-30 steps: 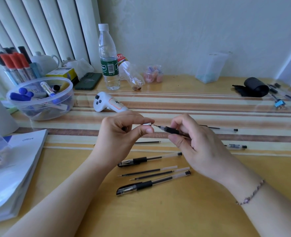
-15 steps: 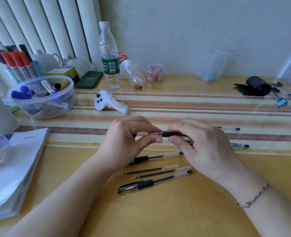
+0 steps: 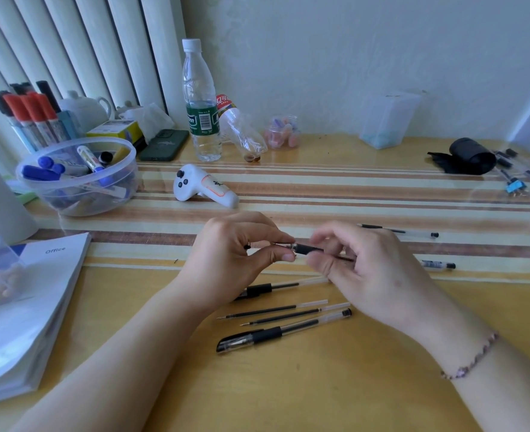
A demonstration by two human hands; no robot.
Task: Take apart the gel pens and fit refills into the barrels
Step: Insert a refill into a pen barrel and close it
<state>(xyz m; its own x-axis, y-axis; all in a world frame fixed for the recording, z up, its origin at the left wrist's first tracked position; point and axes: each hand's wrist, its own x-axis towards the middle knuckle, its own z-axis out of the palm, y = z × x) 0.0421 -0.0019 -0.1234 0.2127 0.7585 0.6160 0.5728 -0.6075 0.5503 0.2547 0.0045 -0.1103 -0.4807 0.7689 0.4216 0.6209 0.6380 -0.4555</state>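
My right hand (image 3: 363, 269) grips a gel pen barrel (image 3: 309, 248) by its black rubber grip, held level above the desk. My left hand (image 3: 235, 257) pinches the metal tip (image 3: 284, 245) at the barrel's front end between thumb and forefinger. Below my hands lie a capped gel pen (image 3: 284, 330), two bare refills (image 3: 273, 309) and another pen (image 3: 276, 286) partly under my left wrist. Two more pens rest further right, one (image 3: 397, 231) on the striped mat and one (image 3: 438, 264) sticking out past my right hand.
A white controller (image 3: 204, 190) lies beyond my hands. A clear tub of markers (image 3: 76, 176), a water bottle (image 3: 200, 104) and a phone (image 3: 164, 145) stand at the back left. A paper stack (image 3: 23, 307) is at the left edge; black cloth (image 3: 466, 157) and clips at the right.
My hands came together and sank toward the desk. The left fingers, which held the small tip apart from the barrel, now have it against the barrel's front end.
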